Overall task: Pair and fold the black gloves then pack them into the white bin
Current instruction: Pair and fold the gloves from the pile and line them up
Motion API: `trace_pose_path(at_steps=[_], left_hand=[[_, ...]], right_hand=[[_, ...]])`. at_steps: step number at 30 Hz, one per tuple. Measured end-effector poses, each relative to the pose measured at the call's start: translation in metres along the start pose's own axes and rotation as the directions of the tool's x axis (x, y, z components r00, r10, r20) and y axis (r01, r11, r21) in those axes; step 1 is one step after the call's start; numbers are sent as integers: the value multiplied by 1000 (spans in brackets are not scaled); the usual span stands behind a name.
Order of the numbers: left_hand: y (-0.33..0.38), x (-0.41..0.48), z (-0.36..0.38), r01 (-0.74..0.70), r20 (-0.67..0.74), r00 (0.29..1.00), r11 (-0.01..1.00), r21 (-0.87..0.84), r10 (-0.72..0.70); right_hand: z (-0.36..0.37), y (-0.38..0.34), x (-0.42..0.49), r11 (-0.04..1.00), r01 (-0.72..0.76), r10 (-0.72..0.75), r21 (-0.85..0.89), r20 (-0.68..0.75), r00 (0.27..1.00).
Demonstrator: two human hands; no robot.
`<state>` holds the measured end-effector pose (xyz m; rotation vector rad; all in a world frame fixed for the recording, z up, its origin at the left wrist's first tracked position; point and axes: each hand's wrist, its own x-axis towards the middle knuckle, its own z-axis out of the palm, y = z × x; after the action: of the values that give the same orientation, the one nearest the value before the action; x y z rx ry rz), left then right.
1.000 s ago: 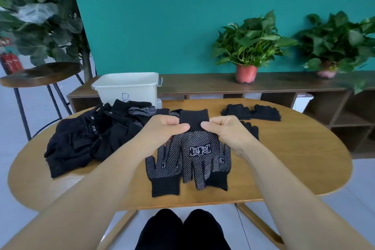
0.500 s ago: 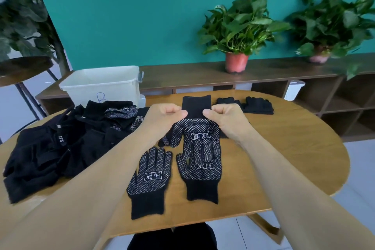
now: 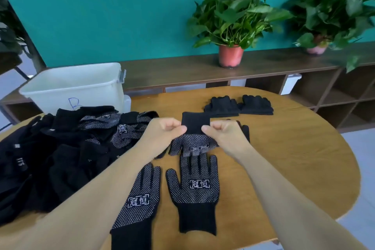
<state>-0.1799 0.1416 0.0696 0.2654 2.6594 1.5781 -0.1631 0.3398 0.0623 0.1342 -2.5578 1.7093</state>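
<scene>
The left hand and the right hand are each pinching the plain cuff of one dotted glove, thumb pressing against curled fingers. They are holding it just above the desk, so its dotted palm is sagging and bunching below the cuff. Two more gloves are lying flat, print up, nearer the person: the left flat glove beside the left forearm and the right flat glove directly below the held one. The white bin is standing at the far left of the desk, behind a loose pile of unsorted black gloves. Two folded pairs are sitting beyond the hands, well apart from the bin.

The main risk is probably lying in that bunching: a glove going down crumpled is likely folding crooked and springing open when packed. Its hanging edge is also nearing the right flat glove's fingertips, so a low sweep could be dragging that glove out of line. Another black glove is showing partly under the right hand and may be getting caught up with the cuff. The left forearm is passing close over the pile and the left flat glove, where a careless pull could be scattering both
</scene>
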Motion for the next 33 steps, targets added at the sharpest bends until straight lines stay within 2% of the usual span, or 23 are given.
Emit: trace_pose_path(at_steps=[7, 10, 13, 15, 17, 19, 23, 28, 33], left_hand=[[-8, -23, 7, -50, -24, 998, 998, 35, 51], [-10, -45, 4, -116, 17, 993, 990, 77, 115], [-42, -80, 14, -195, 77, 980, 957, 216, 182], [-68, -100, 26, -277, 44, 959, 893, 354, 280], [-85, -112, 38, -360, 37, 921, 808, 466, 389], [-91, -116, 43, -405, 25, 887, 753, 519, 460], [-96, -120, 47, -405, -20, 863, 715, 569, 505], [-95, -127, 51, -401, -28, 829, 629, 666, 558], [-92, -129, 51, -411, 8, 827, 595, 691, 562]], right_hand=[[7, 13, -23, 999, 34, -34, 4, 33, 999], [3, 14, -43, 987, 112, -105, -115, 59, 993], [12, 38, -79, 889, 221, -182, -402, 133, 974], [23, 56, -102, 758, 340, -323, -557, 132, 937], [31, 66, -113, 645, 416, -425, -641, 152, 892], [36, 70, -116, 578, 437, -471, -689, 155, 868], [38, 63, -120, 495, 423, -492, -759, 156, 857], [41, 70, -129, 460, 428, -521, -778, 154, 840], [43, 80, -130, 422, 433, -542, -796, 161, 825]])
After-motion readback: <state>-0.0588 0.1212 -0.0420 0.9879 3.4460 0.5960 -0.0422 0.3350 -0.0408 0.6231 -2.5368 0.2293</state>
